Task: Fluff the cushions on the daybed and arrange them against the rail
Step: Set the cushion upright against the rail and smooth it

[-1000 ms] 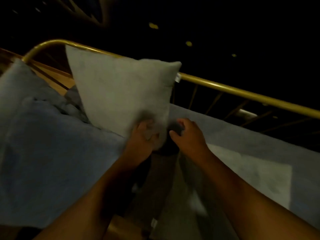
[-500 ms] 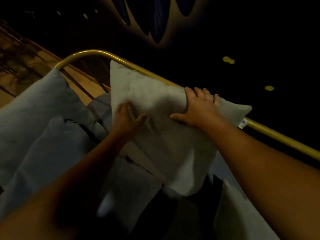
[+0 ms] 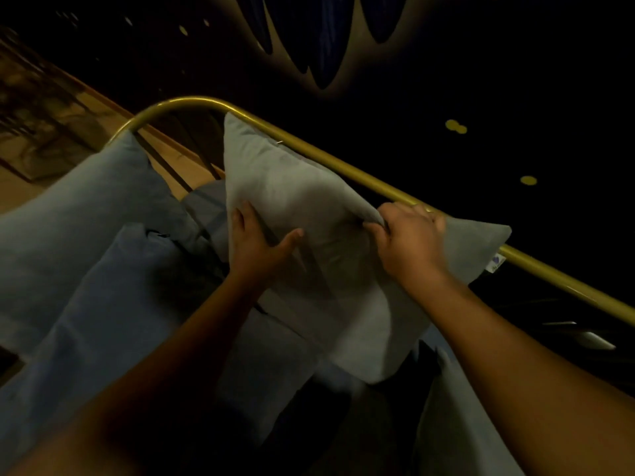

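A pale grey cushion [image 3: 292,187] stands on edge against the gold rail [image 3: 371,182] of the daybed. My left hand [image 3: 256,240] lies flat on the cushion's front face near its left side, fingers spread. My right hand [image 3: 407,233] grips the cushion's top edge, pinching the fabric beside the rail. A small white label [image 3: 496,267] hangs from the cushion's right corner. Two blue-grey cushions [image 3: 86,207] lean at the left end of the daybed, under the rail's curved corner.
Another pale cushion [image 3: 457,424] lies at the lower right. Grey bedding [image 3: 271,365] covers the mattress below my arms. Wooden floor [image 3: 48,132] shows beyond the left end. Behind the rail the room is dark, with curtains [image 3: 323,39] at the top.
The grey cushion went from being held by its lower corner to leaning on the rail. My right hand moved from flat on its face to gripping the top edge; my view shifted closer.
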Available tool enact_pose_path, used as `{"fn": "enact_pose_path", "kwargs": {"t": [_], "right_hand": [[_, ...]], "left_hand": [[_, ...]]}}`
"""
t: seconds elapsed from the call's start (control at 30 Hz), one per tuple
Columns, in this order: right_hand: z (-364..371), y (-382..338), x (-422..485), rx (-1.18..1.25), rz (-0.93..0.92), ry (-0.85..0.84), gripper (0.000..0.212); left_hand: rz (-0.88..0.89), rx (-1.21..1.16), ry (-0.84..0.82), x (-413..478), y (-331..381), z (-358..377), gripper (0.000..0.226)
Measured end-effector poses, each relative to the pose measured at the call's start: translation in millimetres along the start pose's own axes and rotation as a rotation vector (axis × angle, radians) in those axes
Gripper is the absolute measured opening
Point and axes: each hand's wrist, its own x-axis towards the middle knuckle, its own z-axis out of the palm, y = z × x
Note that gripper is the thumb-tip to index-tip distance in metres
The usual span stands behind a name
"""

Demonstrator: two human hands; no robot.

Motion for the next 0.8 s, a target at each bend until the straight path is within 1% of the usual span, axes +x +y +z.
{"fn": "enact_pose_path", "kwargs": {"t": [0.03, 0.1, 0.13, 0.17, 0.27, 0.37, 0.5, 0.57, 0.7, 0.8], "right_hand": [[-6, -2, -6, 0.019, -0.027, 0.026, 0.018], [-24, -4, -15, 0.032, -0.055, 0.079, 0.017], [-36, -3, -18, 0.027, -0.061, 0.104, 0.019], [-51, -1, -21, 0.013, -0.071, 0.128, 0.02], [-100, 9, -33, -0.032, -0.1, 0.188, 0.022], [-148, 27, -53, -0.022, -0.072, 0.237, 0.02], [-203, 62, -91, 0.007, 0.022, 0.295, 0.023], [-227, 80, -112, 0.028, 0.063, 0.324, 0.021], [-268, 110, -149, 0.092, 0.145, 0.383, 0.013], [-303, 131, -168, 0.102, 0.171, 0.462, 0.011]], "left_hand": [[0.085, 0.06, -0.001, -7, 6, -5, 0.107], [0.332, 0.288, -0.009, -25, 24, -15, 0.097], [0.457, 0.399, 0.014, -32, 37, -19, 0.094], [0.543, 0.478, 0.049, -37, 53, -23, 0.093], [0.696, 0.581, 0.136, -49, 111, -33, 0.091], [0.813, 0.65, 0.094, -66, 169, -37, 0.09], [0.982, 0.636, 0.038, -107, 238, -23, 0.077], [1.055, 0.606, 0.025, -130, 269, -13, 0.065], [1.147, 0.466, 0.035, -173, 330, 12, 0.03], [1.196, 0.317, 0.064, -201, 370, 32, 0.022]]}}
